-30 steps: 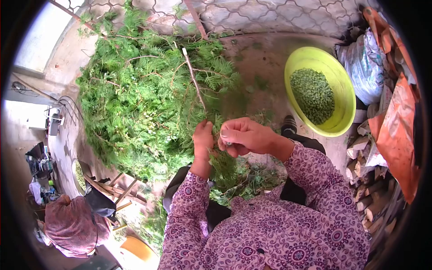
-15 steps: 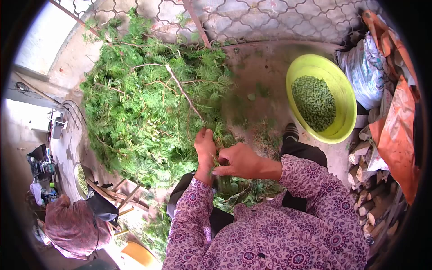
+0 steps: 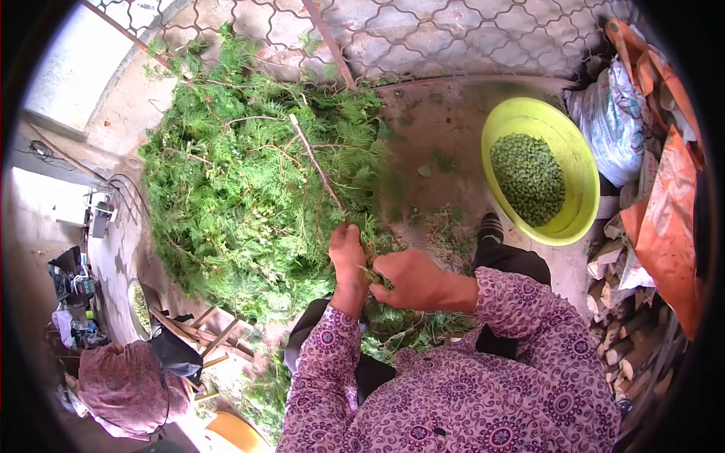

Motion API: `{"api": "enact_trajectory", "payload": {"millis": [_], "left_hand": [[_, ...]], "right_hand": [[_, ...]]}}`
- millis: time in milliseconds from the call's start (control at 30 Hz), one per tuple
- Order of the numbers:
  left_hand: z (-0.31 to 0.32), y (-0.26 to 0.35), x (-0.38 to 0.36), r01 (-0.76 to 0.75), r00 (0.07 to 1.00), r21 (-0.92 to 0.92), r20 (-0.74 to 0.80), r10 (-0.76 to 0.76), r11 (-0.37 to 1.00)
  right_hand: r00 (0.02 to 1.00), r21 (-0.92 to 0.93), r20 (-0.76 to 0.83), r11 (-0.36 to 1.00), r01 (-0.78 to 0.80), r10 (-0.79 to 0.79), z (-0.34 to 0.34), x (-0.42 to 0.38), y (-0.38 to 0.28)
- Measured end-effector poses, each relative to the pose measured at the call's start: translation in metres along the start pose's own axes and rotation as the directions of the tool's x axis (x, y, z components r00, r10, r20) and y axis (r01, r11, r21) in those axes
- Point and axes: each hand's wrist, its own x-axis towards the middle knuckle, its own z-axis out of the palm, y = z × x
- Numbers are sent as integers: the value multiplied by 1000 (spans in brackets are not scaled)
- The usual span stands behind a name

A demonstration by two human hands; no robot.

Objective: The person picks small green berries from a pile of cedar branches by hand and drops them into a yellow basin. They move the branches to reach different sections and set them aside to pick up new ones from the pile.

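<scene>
My left hand is closed around the lower end of a leafy evergreen branch, whose bare brown stem points up and away over the pile. Just right of it, my right hand is closed, its fingertips close to my left wrist. A bit of green sprig shows between its thumb and fingers; the rest is hidden. Beyond my hands spreads a large heap of cut evergreen branches. To the right, a yellow-green basin holds many small green cones or berries.
Wire mesh fencing runs along the far side. Stacked firewood, an orange sheet and a white woven sack line the right. At lower left, another person sits near a wooden stool and an orange container.
My right hand has turned and its fingers have curled closer together beside my left wrist. My left hand keeps hold of the branch. The whole view has shifted slightly.
</scene>
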Motion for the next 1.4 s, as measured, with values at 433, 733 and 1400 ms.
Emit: {"api": "enact_trajectory", "payload": {"millis": [433,733,1400], "left_hand": [[4,6,0,11,1000,-93,-12,-12,996],[-1,18,-3,78,997,-124,13,-77,989],[4,9,-2,21,1000,-77,-12,-22,997]], "right_hand": [[993,201,109,978,-60,39,-10,4,28],[964,345,257,926,-155,66,-15,7,23],[999,29,-42,1000,-8,9,6,-2,5]]}}
